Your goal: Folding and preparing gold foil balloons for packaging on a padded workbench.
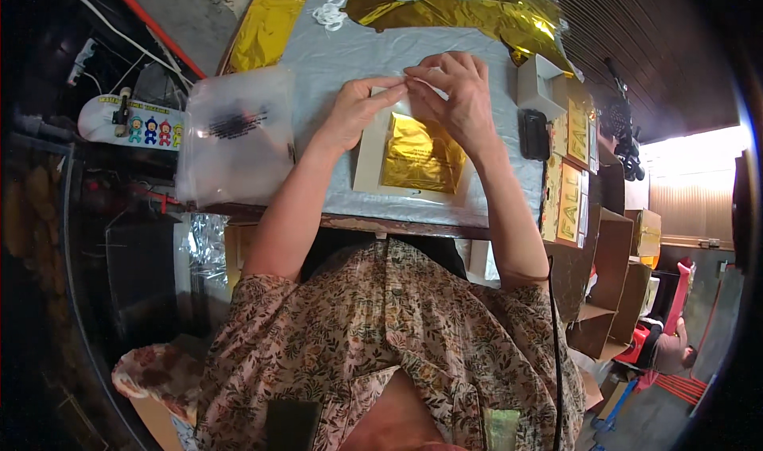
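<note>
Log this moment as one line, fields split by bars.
left hand and right hand: fingertips close together | grip: unclear | gold foil packet: on pale panel | translucent plastic bag: at left

What the left hand and right hand pinch (if anything) is too small to tell.

Gold catches the eye, a shiny yellow-gold packet against an off-white board! More gold at the far left, on crinkled foil, beside bright white loops. Pale blue-grey for the desk covering; plain black for the case on the right. And nearest, the shirt: dark leaves and small flowers over dusty pink-beige!
</note>
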Demonstrator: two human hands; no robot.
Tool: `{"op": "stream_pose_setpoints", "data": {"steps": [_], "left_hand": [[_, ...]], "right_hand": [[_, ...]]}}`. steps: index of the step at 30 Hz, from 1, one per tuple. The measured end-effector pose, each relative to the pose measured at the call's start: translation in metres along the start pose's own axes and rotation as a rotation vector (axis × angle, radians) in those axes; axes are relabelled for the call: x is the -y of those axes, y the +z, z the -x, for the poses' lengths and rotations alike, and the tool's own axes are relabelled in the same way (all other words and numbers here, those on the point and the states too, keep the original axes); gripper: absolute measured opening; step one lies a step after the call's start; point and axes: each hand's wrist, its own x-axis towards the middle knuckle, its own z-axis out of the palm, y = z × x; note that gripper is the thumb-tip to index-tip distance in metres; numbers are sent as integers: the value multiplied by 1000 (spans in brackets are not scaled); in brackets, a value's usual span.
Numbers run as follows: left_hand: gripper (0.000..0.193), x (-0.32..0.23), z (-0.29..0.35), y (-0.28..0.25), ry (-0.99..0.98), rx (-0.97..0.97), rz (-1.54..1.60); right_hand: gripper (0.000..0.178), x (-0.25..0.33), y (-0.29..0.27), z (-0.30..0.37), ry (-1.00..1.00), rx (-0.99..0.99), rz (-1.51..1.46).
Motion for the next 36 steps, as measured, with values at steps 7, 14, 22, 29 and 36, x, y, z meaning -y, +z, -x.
{"op": "stream_pose_setpoints", "data": {"steps": [7, 14, 22, 29, 36], "left_hand": [[34, -2, 4, 1, 120, 65, -107], [37, 2, 6, -2, 85, 134, -188], [39, -4, 4, 4, 47, 144, -14], [45, 2, -8, -11, 0, 9, 155], [48, 7, -12, -19, -19, 52, 175]], "right_hand": [[24, 0, 4, -5, -229, 78, 244], [19, 1, 13, 2, -156, -64, 142], [14, -68, -37, 32, 636, -456, -492], [38, -103, -263, 235, 729, -260, 389], [24, -40, -331, 539, 1304, -588, -869]]}}
